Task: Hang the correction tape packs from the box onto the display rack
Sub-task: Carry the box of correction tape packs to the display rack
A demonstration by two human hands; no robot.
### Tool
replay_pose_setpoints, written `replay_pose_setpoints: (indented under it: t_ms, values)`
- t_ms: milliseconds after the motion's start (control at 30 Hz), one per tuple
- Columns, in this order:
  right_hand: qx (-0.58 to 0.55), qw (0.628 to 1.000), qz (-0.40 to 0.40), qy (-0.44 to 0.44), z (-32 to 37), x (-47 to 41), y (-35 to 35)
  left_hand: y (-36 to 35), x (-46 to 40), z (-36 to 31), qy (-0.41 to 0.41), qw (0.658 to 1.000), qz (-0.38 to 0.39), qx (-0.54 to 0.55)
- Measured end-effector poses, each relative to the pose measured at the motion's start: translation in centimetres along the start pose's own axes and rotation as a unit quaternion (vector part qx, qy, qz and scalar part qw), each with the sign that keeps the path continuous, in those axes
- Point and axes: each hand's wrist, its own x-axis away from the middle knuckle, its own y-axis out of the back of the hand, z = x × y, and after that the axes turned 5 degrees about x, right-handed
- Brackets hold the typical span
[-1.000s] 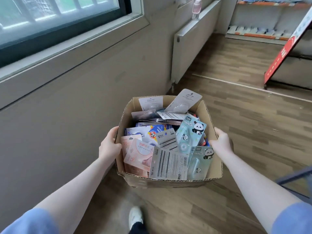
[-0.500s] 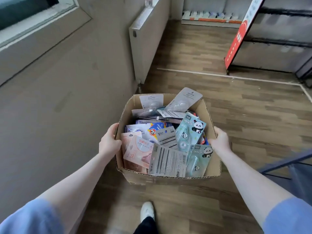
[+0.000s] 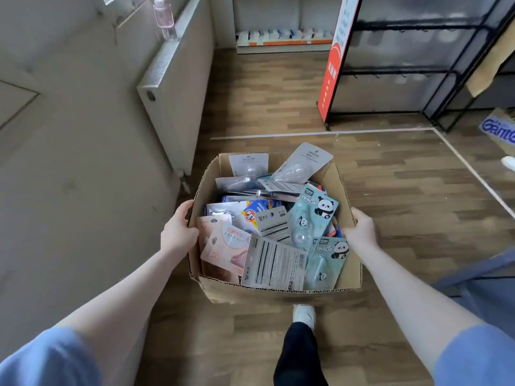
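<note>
Both hands carry the cardboard box (image 3: 281, 295) above the wooden floor (image 3: 390, 190): left hand (image 3: 178, 232) curled over its left rim, right hand (image 3: 362, 232) gripping the right rim. Correction tape packs (image 3: 274, 263) fill it in a loose heap. A black display rack (image 3: 412, 71) stands well ahead.

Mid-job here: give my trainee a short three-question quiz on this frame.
1. True or false: both hands grip the cardboard box.
2. Which side of the room holds the black display rack: A) left, B) right?
3. Fill in: the two light-blue packs show a ____ cartoon.

Key: 1 true: left hand and right hand hold opposite walls. 2 B. 3 panda.
</note>
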Motion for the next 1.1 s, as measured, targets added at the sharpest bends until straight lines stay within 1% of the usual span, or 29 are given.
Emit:
replay_pose_setpoints:
  t_ms: [167,267,400,567,667,800,1000,1100]
  values:
    - [-0.041,0.999,0.007,-0.016,0.1,-11.0,1.4,-7.0,-7.8,-6.0,-0.009,1.000,0.015,-0.002]
    - [-0.020,0.999,0.002,-0.037,0.1,-18.1,3.2,-11.9,-12.8,-10.3,-0.011,1.000,0.022,-0.009]
    - [0.019,0.999,-0.003,-0.045,1.3,-26.9,6.8,-17.9,-19.2,-15.0,-0.008,0.999,0.042,0.019]
    - [0.038,0.997,-0.032,-0.055,3.7,-35.0,11.2,-23.0,-25.6,-21.6,-0.008,0.998,0.053,0.036]
    - [0.033,0.996,-0.054,-0.065,4.6,-39.6,12.9,-25.8,-30.1,-25.6,-0.023,0.997,0.060,0.031]
    - [0.020,0.993,-0.078,-0.090,4.9,-45.9,13.7,-30.1,-36.6,-29.7,-0.039,0.996,0.083,0.017]
    - [0.033,0.985,-0.105,-0.135,5.7,-57.4,13.2,-38.1,-48.2,-34.8,-0.075,0.991,0.106,-0.016]
    - [0.035,0.981,-0.109,-0.154,6.8,-63.4,13.6,-41.7,-53.3,-38.4,-0.074,0.989,0.121,-0.037]
